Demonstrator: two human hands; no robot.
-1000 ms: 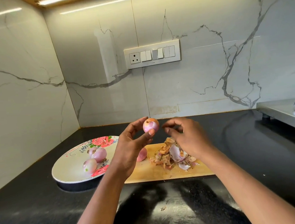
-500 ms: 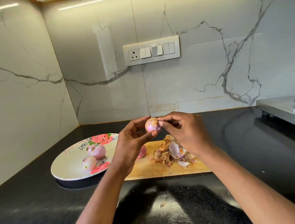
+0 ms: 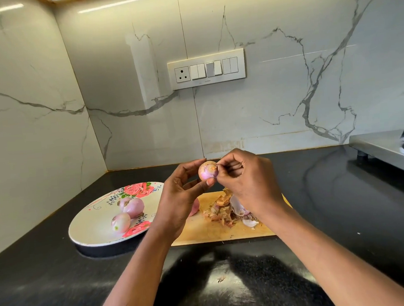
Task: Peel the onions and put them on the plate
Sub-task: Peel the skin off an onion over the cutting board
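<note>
Pink, light and slick, the onion (image 3: pixel 207 170) sits in left hand (image 3: pixel 180 200) fingertips; right hand (image 3: pixel 249 185) pinches its papery skin above the board (image 3: pixel 214 231).

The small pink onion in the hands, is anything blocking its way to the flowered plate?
Nothing visible: the small pink onion is held above the counter, and the flowered white plate lies open to its left, with bare space beside two peeled onions.

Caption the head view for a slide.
Left hand holds a small pink onion while right hand picks at its skin above the wooden cutting board.
</note>
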